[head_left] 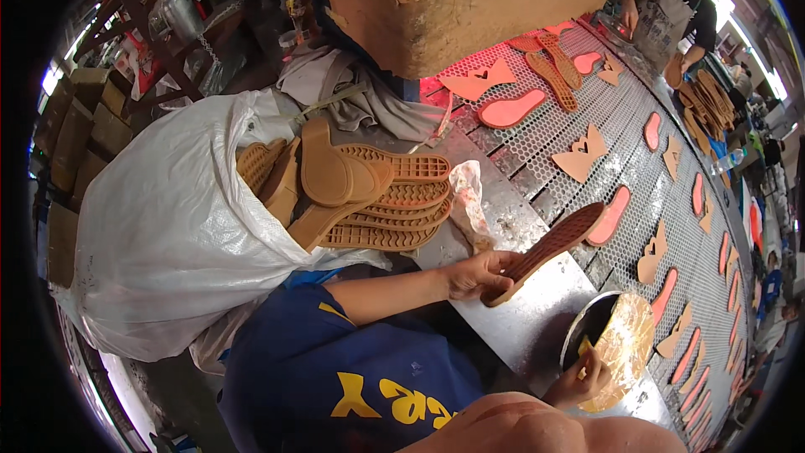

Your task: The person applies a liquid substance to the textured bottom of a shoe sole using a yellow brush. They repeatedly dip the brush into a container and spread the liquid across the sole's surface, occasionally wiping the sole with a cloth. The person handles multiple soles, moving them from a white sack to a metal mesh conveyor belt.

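Observation:
My left hand (480,277) grips the end of a brown shoe sole (555,247), fingers and thumb closed on it. The sole is tilted up above the metal work surface (549,306), its treaded side partly showing. My right hand (584,379) is at a round pot (568,337) partly covered with shiny tan tape or film (631,344). Its fingers pinch a small yellow tool (584,346) whose lower end is hidden in the dark opening. At my left, a stack of brown soles (394,210) spills from a white sack (168,226).
A mesh conveyor (616,151) runs along the right, carrying pink-coated soles (513,108) and tan cut-out pieces (580,153). A large cardboard box (470,0) stands at the back, with grey cloth (356,96) beside it. Another person (675,13) handles soles across the conveyor.

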### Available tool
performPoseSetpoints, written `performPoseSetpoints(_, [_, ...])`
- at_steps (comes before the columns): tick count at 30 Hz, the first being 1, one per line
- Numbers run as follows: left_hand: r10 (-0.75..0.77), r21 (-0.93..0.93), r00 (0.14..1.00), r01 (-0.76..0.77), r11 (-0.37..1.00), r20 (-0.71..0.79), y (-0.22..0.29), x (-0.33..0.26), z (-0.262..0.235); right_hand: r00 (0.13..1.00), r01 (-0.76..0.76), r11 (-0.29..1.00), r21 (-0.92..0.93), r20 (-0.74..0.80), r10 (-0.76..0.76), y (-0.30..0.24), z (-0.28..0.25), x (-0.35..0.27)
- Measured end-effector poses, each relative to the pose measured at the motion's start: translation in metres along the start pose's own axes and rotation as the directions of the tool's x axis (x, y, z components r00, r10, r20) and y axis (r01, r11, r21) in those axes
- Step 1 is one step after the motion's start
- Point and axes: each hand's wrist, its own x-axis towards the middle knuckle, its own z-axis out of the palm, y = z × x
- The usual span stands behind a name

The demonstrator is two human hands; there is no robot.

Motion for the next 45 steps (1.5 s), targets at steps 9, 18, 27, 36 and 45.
performPoseSetpoints(9, [-0.135,-0.160,0.991,0.129,0.979,-0.028,0.001,0.002,0.000,0.993,-0.113,0.993,0.023,-0.032,0.113,-0.001,0.008,-0.006])
performPoseSetpoints(18, [-0.295,-0.085,0.943,0.310,0.947,0.156,0.000,0.006,-0.003,0.986,-0.147,0.988,-0.054,0.067,0.150,-0.011,0.005,0.003])
performPoseSetpoints(27, [-0.352,0.036,0.890,0.358,0.933,0.289,0.001,-0.002,0.011,0.977,-0.202,0.979,0.003,0.066,0.201,-0.022,0.005,0.001])
performPoseSetpoints(36, [-0.167,-0.077,0.931,0.202,0.976,0.325,0.004,-0.037,0.022,0.984,-0.168,0.932,0.320,0.006,0.176,-0.016,0.009,-0.013])
performPoseSetpoints(45, [-0.237,-0.047,0.935,0.258,0.965,0.264,-0.002,-0.041,0.026,0.968,-0.234,0.836,0.496,0.038,0.248,-0.023,0.006,-0.013])
